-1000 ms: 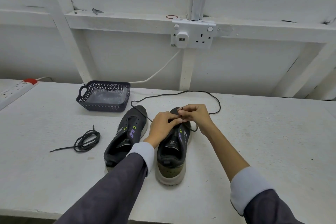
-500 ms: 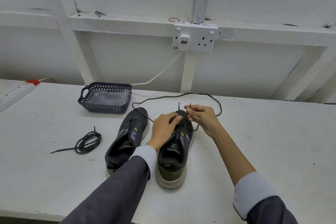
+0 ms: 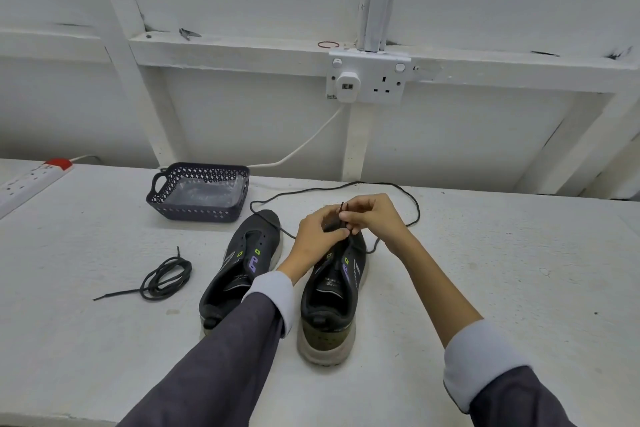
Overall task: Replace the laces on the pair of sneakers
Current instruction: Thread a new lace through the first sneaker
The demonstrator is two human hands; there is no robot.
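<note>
Two dark sneakers stand side by side on the white table, toes pointing away from me. The left sneaker has bare eyelets. Over the toe end of the right sneaker my left hand and my right hand meet, both pinching the tips of a long black lace. That lace loops out behind the shoes in a wide arc on the table. A second black lace lies coiled to the left of the shoes.
A dark perforated basket with clear plastic inside stands behind the left sneaker. A white power strip lies at the far left edge. The wall socket and its white cable are on the wall behind.
Both hands have lifted slightly above the right sneaker's toe and drawn together, with the lace tips now raised between the fingers. The shoes and the coiled lace have stayed put.
</note>
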